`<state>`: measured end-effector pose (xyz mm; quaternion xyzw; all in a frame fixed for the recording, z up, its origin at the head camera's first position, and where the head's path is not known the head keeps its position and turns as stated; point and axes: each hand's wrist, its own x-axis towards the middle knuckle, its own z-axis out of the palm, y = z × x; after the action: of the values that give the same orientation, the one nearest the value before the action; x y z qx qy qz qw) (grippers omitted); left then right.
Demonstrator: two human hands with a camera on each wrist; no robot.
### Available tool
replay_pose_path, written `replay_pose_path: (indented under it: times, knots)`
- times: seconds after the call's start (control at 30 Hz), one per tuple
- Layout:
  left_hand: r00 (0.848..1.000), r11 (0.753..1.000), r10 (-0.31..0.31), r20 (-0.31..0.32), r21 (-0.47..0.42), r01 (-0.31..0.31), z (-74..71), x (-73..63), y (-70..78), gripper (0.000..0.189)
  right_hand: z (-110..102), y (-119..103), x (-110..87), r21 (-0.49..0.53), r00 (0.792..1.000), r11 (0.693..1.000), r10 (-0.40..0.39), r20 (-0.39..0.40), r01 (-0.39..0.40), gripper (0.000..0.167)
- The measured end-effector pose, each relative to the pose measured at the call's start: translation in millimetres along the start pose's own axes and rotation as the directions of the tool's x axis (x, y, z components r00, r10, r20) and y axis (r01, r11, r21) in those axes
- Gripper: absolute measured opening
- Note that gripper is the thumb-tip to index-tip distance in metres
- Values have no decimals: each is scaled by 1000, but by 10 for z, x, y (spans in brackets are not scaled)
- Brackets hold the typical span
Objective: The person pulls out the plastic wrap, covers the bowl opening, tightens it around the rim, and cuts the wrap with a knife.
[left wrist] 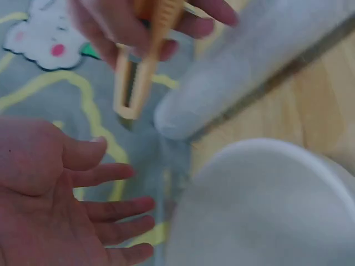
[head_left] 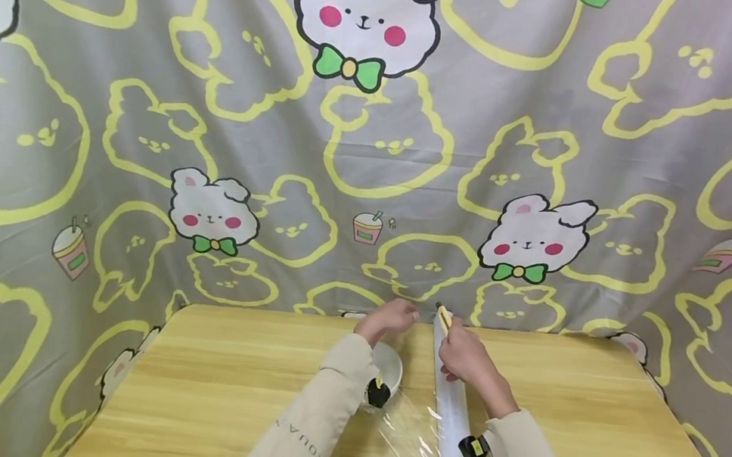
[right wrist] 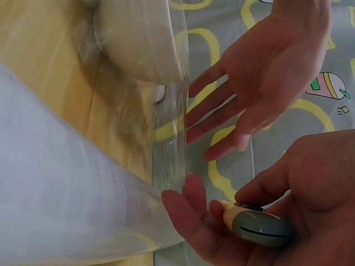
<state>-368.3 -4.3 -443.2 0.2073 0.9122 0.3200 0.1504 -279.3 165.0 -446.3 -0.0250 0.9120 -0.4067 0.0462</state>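
My right hand (head_left: 467, 354) grips a yellow utility knife (left wrist: 147, 69) over the far end of a roll of cling film (head_left: 451, 426). The knife's blade tip points down past the roll's end in the left wrist view. Left of the roll stands a white bowl (left wrist: 266, 194), partly hidden behind my left sleeve in the head view. A clear sheet of film (right wrist: 169, 138) stretches from the roll toward the bowl. Beyond the bowl, near the table's far edge, my left hand (left wrist: 44, 194) has its fingers extended and holds nothing.
The wooden table (head_left: 238, 373) ends just beyond both hands. A grey curtain (head_left: 361, 159) with cartoon animals hangs behind it and along both sides. A black wrist camera (head_left: 473, 449) on my right arm overlaps the roll in the head view.
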Motion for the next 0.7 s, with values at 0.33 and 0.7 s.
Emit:
replay_pose_path:
  times: [0.33,0.7]
  knots:
    - [990,993,-117,-76,-34,115,186,19,92,32,28,-12,45,21,999,999,48,19,-48,62]
    - [964,983,-175,-202,-87,161,311,129,71,31,10,25,63,-39,998,998,58,16,-57,61]
